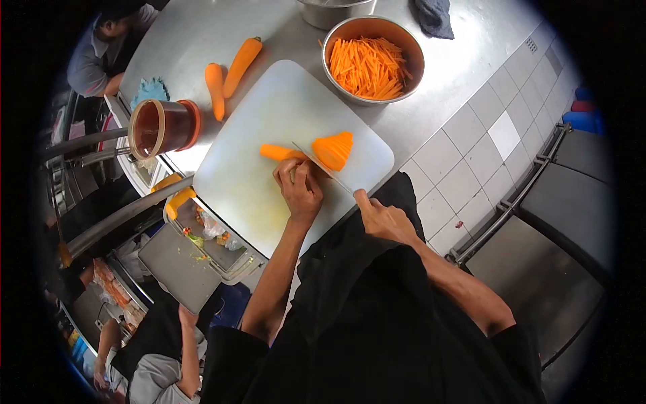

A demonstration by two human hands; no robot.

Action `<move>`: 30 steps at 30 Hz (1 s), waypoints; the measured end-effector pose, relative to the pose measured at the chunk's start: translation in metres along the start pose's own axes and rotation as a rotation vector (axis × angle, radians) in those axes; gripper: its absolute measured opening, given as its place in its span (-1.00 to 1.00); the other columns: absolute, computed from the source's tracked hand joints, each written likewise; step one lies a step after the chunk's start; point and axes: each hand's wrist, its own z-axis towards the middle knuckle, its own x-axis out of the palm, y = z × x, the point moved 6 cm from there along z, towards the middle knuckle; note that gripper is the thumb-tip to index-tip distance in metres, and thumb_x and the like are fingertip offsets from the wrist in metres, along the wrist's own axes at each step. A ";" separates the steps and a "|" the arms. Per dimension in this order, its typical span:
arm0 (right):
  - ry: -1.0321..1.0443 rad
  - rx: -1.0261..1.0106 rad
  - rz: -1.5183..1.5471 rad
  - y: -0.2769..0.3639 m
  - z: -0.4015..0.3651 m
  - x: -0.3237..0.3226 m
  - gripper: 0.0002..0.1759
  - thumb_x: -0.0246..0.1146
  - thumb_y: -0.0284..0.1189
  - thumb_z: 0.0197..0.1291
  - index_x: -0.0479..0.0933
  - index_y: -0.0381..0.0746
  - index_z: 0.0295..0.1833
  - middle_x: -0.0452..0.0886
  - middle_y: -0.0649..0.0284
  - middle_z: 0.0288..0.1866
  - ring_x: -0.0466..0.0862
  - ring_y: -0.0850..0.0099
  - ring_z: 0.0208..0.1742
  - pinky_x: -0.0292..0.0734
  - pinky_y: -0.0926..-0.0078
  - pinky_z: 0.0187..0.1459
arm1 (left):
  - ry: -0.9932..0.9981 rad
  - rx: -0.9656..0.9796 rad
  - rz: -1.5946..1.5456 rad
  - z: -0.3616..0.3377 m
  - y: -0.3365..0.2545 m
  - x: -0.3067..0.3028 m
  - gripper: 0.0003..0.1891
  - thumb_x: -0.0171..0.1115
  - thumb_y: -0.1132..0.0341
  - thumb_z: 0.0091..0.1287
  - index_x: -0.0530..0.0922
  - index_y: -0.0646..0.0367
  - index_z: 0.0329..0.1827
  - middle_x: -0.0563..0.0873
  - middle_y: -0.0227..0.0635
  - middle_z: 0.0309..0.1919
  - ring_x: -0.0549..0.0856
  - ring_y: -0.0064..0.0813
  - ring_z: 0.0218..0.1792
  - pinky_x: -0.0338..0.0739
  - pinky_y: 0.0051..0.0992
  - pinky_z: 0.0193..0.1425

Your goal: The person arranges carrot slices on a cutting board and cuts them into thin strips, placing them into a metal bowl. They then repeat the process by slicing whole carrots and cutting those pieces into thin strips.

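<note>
My left hand (299, 192) is closed with bent fingers on a piece of carrot (274, 152) lying on the white cutting board (256, 121). In my right hand (383, 219) is the handle of a knife (330, 172), its blade slanting up and left beside my left fingertips. Just past the blade lies a fanned stack of thin carrot slices (333, 149). Two whole carrots, one longer carrot (242, 66) and one slimmer carrot (214, 91), rest on the metal table beyond the board. A steel bowl (328, 60) full of carrot strips (370, 67) stands at the board's far right.
A brown container (151, 129) and a blue cloth (151, 91) are at the table's left. A dark cloth (433, 18) lies at the back. Below left is an open bin (229, 266) with scraps. Two other people are at the left, one near the bin. Tiled floor (464, 155) lies right.
</note>
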 end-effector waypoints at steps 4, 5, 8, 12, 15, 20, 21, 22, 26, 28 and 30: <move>0.051 0.020 0.013 0.016 -0.033 -0.025 -0.74 0.04 -0.41 0.47 0.26 -0.13 0.20 0.62 -0.02 -0.34 0.74 -0.06 -0.45 0.65 0.03 -0.47 | 0.010 -0.036 0.014 -0.001 0.000 0.000 -0.71 0.29 0.61 0.25 0.61 0.20 0.03 0.58 -0.13 0.03 0.53 -0.05 0.13 0.41 -0.10 0.27; 0.048 0.027 0.014 0.016 -0.035 -0.031 -0.74 0.04 -0.41 0.47 0.26 -0.13 0.20 0.62 -0.02 -0.34 0.74 -0.06 -0.45 0.65 0.03 -0.47 | 0.012 -0.039 0.014 -0.002 0.001 0.001 -0.70 0.28 0.62 0.24 0.61 0.21 0.03 0.58 -0.13 0.04 0.52 -0.04 0.13 0.41 -0.10 0.27; 0.035 -0.023 0.142 0.018 -0.040 -0.036 -0.71 0.09 -0.39 0.44 0.25 -0.18 0.18 0.60 -0.02 -0.33 0.71 -0.04 -0.51 0.63 0.07 -0.51 | 0.049 0.002 0.029 -0.005 0.004 0.004 -0.63 0.29 0.60 0.28 0.55 0.30 0.17 0.55 -0.04 0.11 0.48 0.00 0.16 0.40 -0.12 0.30; -0.002 -0.101 -0.047 -0.004 -0.028 0.018 -0.64 0.15 -0.35 0.39 0.24 -0.24 0.17 0.58 -0.07 -0.30 0.71 -0.04 -0.49 0.61 0.09 -0.50 | 0.052 0.003 0.030 -0.006 0.004 0.004 -0.61 0.31 0.59 0.27 0.55 0.30 0.18 0.54 -0.04 0.11 0.48 0.00 0.17 0.38 -0.12 0.32; 0.006 -0.090 -0.080 0.006 -0.025 -0.001 -0.65 0.14 -0.37 0.41 0.24 -0.22 0.18 0.58 -0.07 -0.32 0.72 -0.04 -0.46 0.63 0.07 -0.48 | 0.051 -0.008 0.028 -0.007 0.004 0.005 -0.63 0.30 0.58 0.28 0.55 0.31 0.17 0.54 -0.03 0.12 0.48 -0.01 0.16 0.38 -0.13 0.33; -0.010 -0.028 -0.067 -0.003 0.003 0.023 -0.67 0.09 -0.40 0.44 0.23 -0.15 0.23 0.63 -0.07 -0.30 0.75 -0.11 -0.39 0.67 -0.02 -0.43 | 0.039 -0.018 0.030 -0.001 0.001 0.001 -0.75 0.26 0.57 0.33 0.58 0.26 0.06 0.55 -0.06 0.11 0.50 0.00 0.17 0.39 -0.09 0.32; -0.005 -0.012 0.010 -0.003 0.011 0.024 -0.68 0.09 -0.40 0.45 0.23 -0.14 0.23 0.65 -0.08 -0.27 0.76 -0.14 -0.36 0.68 -0.06 -0.41 | 0.034 -0.020 0.037 -0.003 -0.001 0.000 -0.75 0.26 0.57 0.33 0.58 0.26 0.06 0.55 -0.06 0.11 0.50 0.00 0.17 0.39 -0.09 0.32; -0.007 -0.001 0.086 -0.004 0.019 0.024 -0.68 0.09 -0.39 0.45 0.24 -0.13 0.23 0.67 -0.09 -0.24 0.77 -0.17 -0.33 0.68 -0.10 -0.39 | 0.024 -0.024 0.036 -0.003 -0.001 0.000 -0.77 0.26 0.57 0.33 0.58 0.24 0.04 0.56 -0.08 0.09 0.51 -0.01 0.18 0.39 -0.08 0.32; -0.021 0.018 0.087 -0.004 0.020 0.028 -0.70 0.12 -0.37 0.40 0.31 -0.12 0.18 0.69 -0.05 -0.21 0.73 -0.18 -0.43 0.60 -0.13 -0.46 | -0.011 -0.020 0.010 -0.002 0.001 -0.001 -0.79 0.30 0.56 0.33 0.59 0.22 0.00 0.59 -0.12 0.07 0.55 -0.05 0.15 0.40 -0.10 0.31; -0.312 -0.062 -0.113 0.003 0.019 0.018 -0.68 0.18 -0.35 0.32 0.40 -0.12 0.15 0.67 -0.02 -0.07 0.73 -0.13 -0.29 0.57 -0.07 -0.32 | -0.029 -0.003 0.026 -0.002 0.003 -0.001 -0.78 0.32 0.57 0.29 0.61 0.20 -0.02 0.60 -0.14 0.07 0.57 -0.05 0.15 0.42 -0.11 0.31; -0.393 -0.141 -0.063 0.017 0.031 0.004 -0.61 0.23 -0.36 0.25 0.42 -0.13 0.18 0.64 -0.03 0.01 0.72 -0.10 -0.18 0.55 -0.04 -0.21 | -0.035 0.007 0.049 -0.003 0.001 -0.006 -0.77 0.33 0.57 0.25 0.63 0.18 -0.04 0.60 -0.16 0.07 0.59 -0.05 0.15 0.43 -0.11 0.30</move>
